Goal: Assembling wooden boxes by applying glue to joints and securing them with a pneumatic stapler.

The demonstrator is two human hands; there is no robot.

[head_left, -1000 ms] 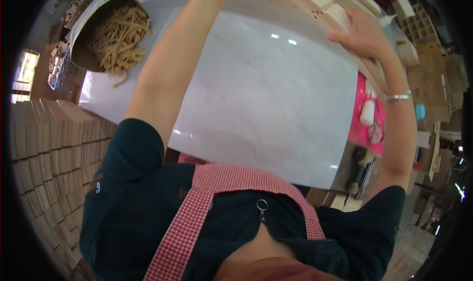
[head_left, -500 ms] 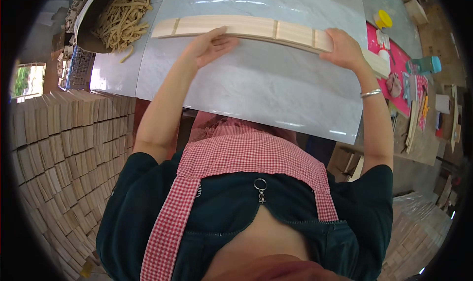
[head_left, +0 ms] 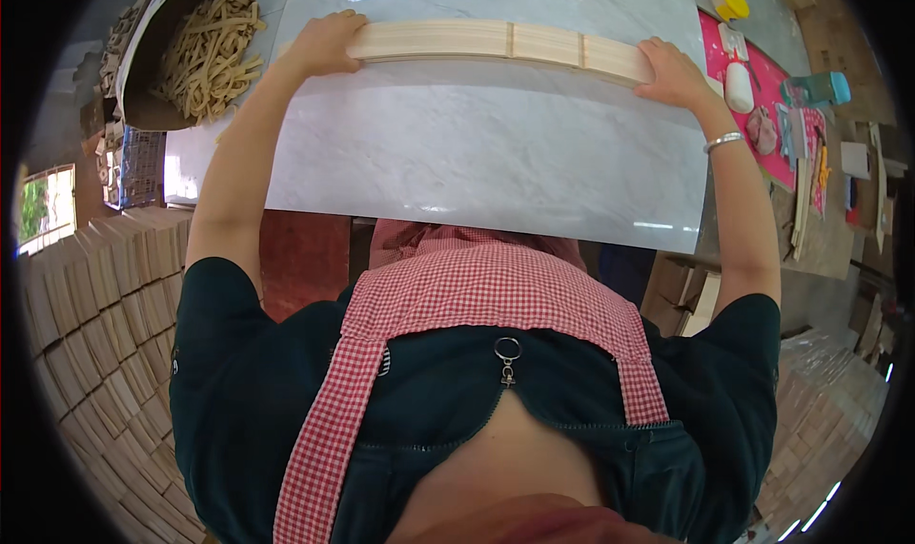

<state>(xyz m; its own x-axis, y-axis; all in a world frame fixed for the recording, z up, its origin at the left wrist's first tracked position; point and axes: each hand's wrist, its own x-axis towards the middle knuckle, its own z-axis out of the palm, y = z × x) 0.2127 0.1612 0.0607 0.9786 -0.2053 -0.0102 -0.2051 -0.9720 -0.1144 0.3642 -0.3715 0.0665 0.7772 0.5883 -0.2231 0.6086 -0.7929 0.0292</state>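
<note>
A long stretch of pale wood (head_left: 434, 41) with two cross grooves lies across the far part of the grey marbled table (head_left: 477, 153). Thin edge lines along its near side suggest layered pieces, but I cannot tell how many. My left hand (head_left: 329, 44) is closed around its left portion, thumb on the near side. At the other end, my right hand (head_left: 671, 73) grips the wood with bent fingers. Part of each end is hidden behind the hands.
At left, a box (head_left: 138, 96) holds tan flat bands (head_left: 214, 58). Stacked wooden pieces (head_left: 105, 325) rise lower left. To the right, a pink mat (head_left: 710, 34) bears a white bottle (head_left: 739, 88) and a teal-lidded jar (head_left: 815, 90); a yellow-lidded container (head_left: 730, 2) stands beyond.
My left hand has moved left and away from me, from near the wood's middle to its left portion, and has closed on it. My right hand stays at the right end.
</note>
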